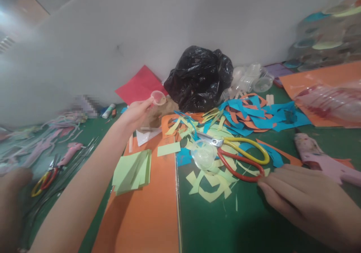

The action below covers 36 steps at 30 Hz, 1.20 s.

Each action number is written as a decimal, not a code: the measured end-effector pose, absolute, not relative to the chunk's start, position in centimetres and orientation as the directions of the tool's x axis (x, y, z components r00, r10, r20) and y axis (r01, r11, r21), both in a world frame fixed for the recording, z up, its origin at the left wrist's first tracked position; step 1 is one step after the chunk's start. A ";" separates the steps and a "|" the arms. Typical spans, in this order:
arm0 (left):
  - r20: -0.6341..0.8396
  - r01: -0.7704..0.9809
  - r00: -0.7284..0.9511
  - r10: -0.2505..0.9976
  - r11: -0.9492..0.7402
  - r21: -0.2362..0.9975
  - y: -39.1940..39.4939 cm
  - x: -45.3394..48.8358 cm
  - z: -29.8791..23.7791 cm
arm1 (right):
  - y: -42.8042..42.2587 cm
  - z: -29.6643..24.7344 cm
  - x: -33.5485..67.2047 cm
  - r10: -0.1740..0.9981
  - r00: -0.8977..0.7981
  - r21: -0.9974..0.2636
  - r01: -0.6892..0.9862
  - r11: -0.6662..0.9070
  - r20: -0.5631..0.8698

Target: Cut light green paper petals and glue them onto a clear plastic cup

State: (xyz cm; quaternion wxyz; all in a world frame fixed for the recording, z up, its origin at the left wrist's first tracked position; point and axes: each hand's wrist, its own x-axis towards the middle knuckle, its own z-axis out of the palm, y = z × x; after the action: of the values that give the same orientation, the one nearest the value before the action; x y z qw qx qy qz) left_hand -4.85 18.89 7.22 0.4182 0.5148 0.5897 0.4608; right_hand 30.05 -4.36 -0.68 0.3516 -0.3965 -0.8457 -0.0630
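My left hand [141, 109] reaches forward and pinches the rim of a small clear plastic cup [158, 98] in front of the black plastic bag. At the lower right, my right hand [307, 196] has its fingers closed at the end of the red handle of a pair of scissors [225, 144]. Those scissors have one yellow and one red handle and lie over paper scraps [207, 187], blades to the left. Another clear plastic cup [203, 155] sits by the blades. Between my arms, a stack of light green paper [132, 172] lies on an orange sheet [146, 215].
A black plastic bag [199, 78] stands against the wall, with clear cups [254, 78] behind it. A pink glue gun [321, 159] lies right. On the left are another pair of scissors [46, 178], a second glue gun [71, 151] and a blurred hand of another person [15, 181].
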 end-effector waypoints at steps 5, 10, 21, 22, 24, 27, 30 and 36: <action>-0.083 0.078 0.021 0.996 0.081 0.994 15.2 -2.7 7.9 | -4.4 -0.8 30.1 0.630 -0.439 -0.182 0.710 0.680 0.641; -0.223 0.115 0.158 0.962 0.207 0.972 10.7 -0.7 8.2 | -4.4 -0.8 30.2 0.620 -0.445 -0.160 0.716 0.680 0.646; -0.238 0.316 0.322 0.916 0.132 0.939 4.6 1.3 9.1 | -4.3 -0.4 30.3 0.604 -0.454 -0.130 0.719 0.682 0.655; -0.230 0.327 0.332 0.915 0.117 0.938 4.5 1.2 8.9 | -4.3 -0.3 30.3 0.605 -0.456 -0.127 0.721 0.681 0.653; -0.215 0.345 0.329 0.920 0.095 0.934 4.3 1.1 8.6 | -4.3 -0.2 30.4 0.610 -0.458 -0.126 0.724 0.678 0.647; -0.199 0.383 0.287 0.937 0.077 0.920 4.2 1.1 8.2 | -4.3 -0.2 30.4 0.607 -0.459 -0.122 0.725 0.678 0.649; -0.162 0.447 0.273 0.948 0.024 0.894 4.2 1.3 7.9 | -4.3 -0.3 30.5 0.603 -0.472 -0.106 0.726 0.680 0.643; 0.003 0.595 0.283 0.959 -0.178 0.784 4.2 1.4 7.7 | -4.5 -0.5 30.7 0.620 -0.472 -0.094 0.744 0.662 0.627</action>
State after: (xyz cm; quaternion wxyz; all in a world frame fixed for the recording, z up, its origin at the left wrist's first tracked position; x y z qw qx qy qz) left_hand 1.42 4.24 7.66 0.3481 0.7213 0.5385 0.2618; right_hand 30.67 -4.48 -0.47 0.3224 -0.3998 -0.8526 -0.0963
